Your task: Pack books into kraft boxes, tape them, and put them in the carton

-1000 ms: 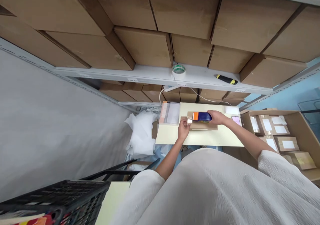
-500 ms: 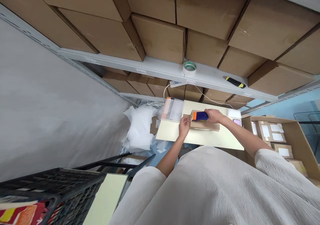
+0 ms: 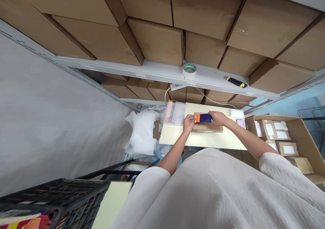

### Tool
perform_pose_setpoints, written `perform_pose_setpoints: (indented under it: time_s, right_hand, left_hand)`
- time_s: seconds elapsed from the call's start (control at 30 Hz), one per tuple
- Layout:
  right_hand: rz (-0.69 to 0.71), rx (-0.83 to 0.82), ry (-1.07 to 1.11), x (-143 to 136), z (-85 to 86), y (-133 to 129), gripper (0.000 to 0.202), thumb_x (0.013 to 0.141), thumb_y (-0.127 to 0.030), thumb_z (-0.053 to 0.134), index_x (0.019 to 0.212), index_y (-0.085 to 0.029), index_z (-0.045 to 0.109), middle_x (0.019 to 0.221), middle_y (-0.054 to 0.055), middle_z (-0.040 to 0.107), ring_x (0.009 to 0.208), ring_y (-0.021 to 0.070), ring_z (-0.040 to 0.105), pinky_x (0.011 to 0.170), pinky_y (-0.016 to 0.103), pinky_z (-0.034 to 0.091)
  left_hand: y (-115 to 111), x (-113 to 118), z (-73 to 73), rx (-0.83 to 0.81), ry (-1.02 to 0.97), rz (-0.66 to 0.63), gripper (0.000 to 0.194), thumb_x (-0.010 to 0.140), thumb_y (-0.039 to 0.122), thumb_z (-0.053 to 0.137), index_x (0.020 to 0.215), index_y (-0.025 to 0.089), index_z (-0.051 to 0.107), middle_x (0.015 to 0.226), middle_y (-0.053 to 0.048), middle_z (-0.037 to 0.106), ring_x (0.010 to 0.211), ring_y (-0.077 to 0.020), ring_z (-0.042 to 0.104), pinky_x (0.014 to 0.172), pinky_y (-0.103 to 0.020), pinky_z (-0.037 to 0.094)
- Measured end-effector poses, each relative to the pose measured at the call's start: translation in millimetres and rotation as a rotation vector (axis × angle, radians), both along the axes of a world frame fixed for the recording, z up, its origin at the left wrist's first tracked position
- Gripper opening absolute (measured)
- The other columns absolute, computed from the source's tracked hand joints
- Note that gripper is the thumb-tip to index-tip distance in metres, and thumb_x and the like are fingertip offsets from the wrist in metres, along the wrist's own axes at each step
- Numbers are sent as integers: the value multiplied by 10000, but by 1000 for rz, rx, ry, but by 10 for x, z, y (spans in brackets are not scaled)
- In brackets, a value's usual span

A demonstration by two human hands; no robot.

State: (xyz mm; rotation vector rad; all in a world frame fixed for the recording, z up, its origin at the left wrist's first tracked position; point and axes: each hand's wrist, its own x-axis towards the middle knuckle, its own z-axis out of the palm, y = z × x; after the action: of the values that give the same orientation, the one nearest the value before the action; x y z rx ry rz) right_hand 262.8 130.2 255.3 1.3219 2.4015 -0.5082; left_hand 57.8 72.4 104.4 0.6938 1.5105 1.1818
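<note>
A blue and orange tape dispenser [image 3: 203, 118] lies over a small cardboard box [image 3: 208, 127] on the pale yellow table [image 3: 203, 140]. My right hand [image 3: 217, 118] is wrapped round the right end of the dispenser. At the dispenser's orange left end, my left hand [image 3: 189, 123] is beside the box's left end, its fingers curled and pressed together; what they pinch, if anything, is too small to make out.
Plastic sleeves [image 3: 174, 112] and a phone [image 3: 240, 123] lie on the table. Above it, a shelf [image 3: 162, 72] holds a tape roll [image 3: 189, 69], a cutter [image 3: 235, 82] and boxes. A large carton [image 3: 304, 141] with small boxes stands right, a black crate [image 3: 83, 202] lower left.
My left hand has moved slightly right and up, to the dispenser's orange end, and its fingers have drawn together. My right hand still holds the dispenser. The whole view has shifted slightly.
</note>
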Motion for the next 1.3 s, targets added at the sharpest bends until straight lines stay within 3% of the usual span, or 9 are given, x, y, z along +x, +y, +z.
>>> perform_pose_setpoints:
  time_s: [0.43,0.77,0.93,1.1,1.3]
  right_hand:
    - [-6,9,14,53,-70,-7,327,913,-324,756,1202,-220,643,1212,135,781,1044,303,732,781,325,479]
    - [-5,17,10,79,-32,-52,320,907,-292,742,1197,-205,638,1222,131,777,1058,292,720,794,318,465]
    - [-7,13,24,104,-8,-69,325,904,-284,728,1206,-204,638,1227,133,773,1058,298,716,789,323,463]
    - [-12,13,38,138,-32,-70,326,887,-259,729,1196,-211,636,1215,122,775,1039,289,717,778,317,459]
    - [-27,8,67,159,-48,-74,332,879,-246,730,1196,-210,640,1209,121,772,1048,290,714,785,317,464]
  left_hand:
    - [29,0,9,22,-56,17,230,733,197,820,911,221,676,748,-8,723,788,-200,730,805,-334,574]
    - [62,54,-4,-100,-260,95,274,662,263,850,843,214,651,742,-9,728,648,-138,653,570,-240,493]
    - [68,54,-9,-115,-240,77,317,690,294,862,864,228,604,744,-3,718,664,-144,675,576,-240,503]
    - [73,125,-18,-110,-207,146,327,739,216,815,886,253,526,700,42,665,645,-141,658,579,-237,500]
    - [98,171,-28,-117,-175,140,234,768,202,782,867,238,573,690,47,640,598,-124,612,550,-236,483]
